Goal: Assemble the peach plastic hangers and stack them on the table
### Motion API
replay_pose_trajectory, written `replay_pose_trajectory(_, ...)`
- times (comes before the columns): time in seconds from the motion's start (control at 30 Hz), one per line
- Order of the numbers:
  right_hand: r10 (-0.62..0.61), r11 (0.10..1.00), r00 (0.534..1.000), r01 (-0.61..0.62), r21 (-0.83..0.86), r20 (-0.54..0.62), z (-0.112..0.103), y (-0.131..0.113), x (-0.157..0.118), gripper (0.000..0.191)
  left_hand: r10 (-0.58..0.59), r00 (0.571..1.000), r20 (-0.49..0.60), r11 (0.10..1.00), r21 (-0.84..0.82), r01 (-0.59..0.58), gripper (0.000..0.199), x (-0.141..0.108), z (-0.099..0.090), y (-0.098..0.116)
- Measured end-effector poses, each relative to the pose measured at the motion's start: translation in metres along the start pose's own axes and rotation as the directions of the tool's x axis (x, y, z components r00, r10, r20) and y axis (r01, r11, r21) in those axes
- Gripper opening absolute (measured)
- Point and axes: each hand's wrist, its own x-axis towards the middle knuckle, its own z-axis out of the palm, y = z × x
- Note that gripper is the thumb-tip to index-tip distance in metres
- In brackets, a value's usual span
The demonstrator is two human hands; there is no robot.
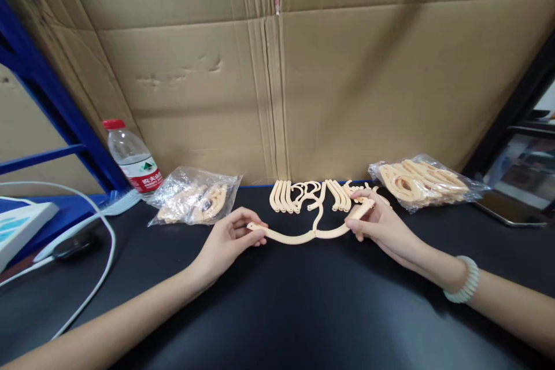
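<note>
A cream plastic folding clothes hanger is held above the black tabletop, its two curved arms spread and a stem rising from the middle joint. My left hand pinches the tip of its left arm between thumb and fingers. At the other end, my right hand is closed on the right arm, where a further flat cream piece shows along it; how they join is unclear. Behind the hanger, several loose curved hanger arms lie side by side, with hook pieces among them.
A clear bag of hanger parts lies left, another bag right. Beyond the left bag stands a red-capped water bottle. White cable loops at left; a phone-like flat object lies right. Cardboard walls the back.
</note>
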Motion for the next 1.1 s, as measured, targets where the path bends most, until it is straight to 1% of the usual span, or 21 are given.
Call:
replay_pose_trajectory(0.03,0.007,0.999,1.0,-0.007,-0.054,0.007,-0.001,0.0,0.001,0.045,0.058,0.997,0.046,0.989,0.13,-0.063,0.019,0.003,-0.003,-0.002)
replay_pose_trajectory(0.07,0.018,0.992,1.0,-0.016,-0.125,0.02,-0.003,0.0,0.002,0.04,0.113,0.989,0.092,0.956,0.26,-0.134,0.015,0.006,-0.006,-0.004)
replay_pose_trajectory(0.13,0.038,0.961,0.998,-0.024,-0.276,0.046,-0.007,-0.002,0.004,0.034,0.211,0.962,0.173,0.844,0.464,-0.269,0.011,0.01,-0.011,-0.007)
replay_pose_trajectory(0.17,0.04,0.942,0.998,-0.019,-0.335,0.055,-0.01,-0.002,0.006,0.032,0.25,0.946,0.205,0.785,0.53,-0.323,0.01,0.011,-0.013,-0.008)
replay_pose_trajectory(0.23,0.021,0.906,0.997,0.011,-0.424,0.07,-0.016,-0.004,0.008,0.03,0.309,0.916,0.257,0.689,0.603,-0.402,0.01,0.012,-0.016,-0.009)
replay_pose_trajectory(0.27,0.016,0.886,0.996,0.026,-0.462,0.087,-0.02,-0.005,0.009,0.029,0.327,0.903,0.279,0.656,0.621,-0.429,0.01,0.012,-0.017,-0.009)
replay_pose_trajectory(0.37,0.06,0.814,0.984,0.049,-0.579,0.166,-0.028,-0.006,0.013,0.028,0.356,0.869,0.345,0.579,0.649,-0.494,0.011,0.011,-0.017,-0.01)
replay_pose_trajectory(0.43,0.072,0.752,0.97,0.101,-0.651,0.233,-0.032,-0.007,0.014,0.028,0.361,0.85,0.384,0.536,0.66,-0.525,0.01,0.011,-0.016,-0.011)
replay_pose_trajectory(0.53,-0.005,0.641,0.949,0.246,-0.727,0.316,-0.034,-0.008,0.014,0.026,0.355,0.847,0.396,0.507,0.68,-0.53,0.011,0.009,-0.014,-0.011)
replay_pose_trajectory(0.57,-0.023,0.619,0.943,0.274,-0.737,0.331,-0.034,-0.008,0.014,0.026,0.348,0.85,0.395,0.507,0.684,-0.525,0.011,0.008,-0.013,-0.01)
replay_pose_trajectory(0.77,-0.019,0.582,0.925,0.319,-0.748,0.38,-0.03,-0.01,0.012,0.02,0.314,0.865,0.392,0.505,0.702,-0.502,0.011,0.004,-0.012,-0.006)
replay_pose_trajectory(0.9,-0.024,0.551,0.901,0.373,-0.746,0.433,-0.028,-0.013,0.009,0.015,0.302,0.873,0.383,0.498,0.718,-0.487,0.011,0.004,-0.011,-0.006)
replay_pose_trajectory(0.97,-0.031,0.534,0.892,0.396,-0.747,0.451,-0.028,-0.014,0.008,0.013,0.299,0.875,0.382,0.493,0.723,-0.484,0.009,0.004,-0.01,-0.005)
replay_pose_trajectory(1.1,-0.056,0.514,0.89,0.414,-0.751,0.452,-0.026,-0.013,0.006,0.011,0.317,0.868,0.383,0.472,0.73,-0.495,0.004,0.001,-0.008,-0.002)
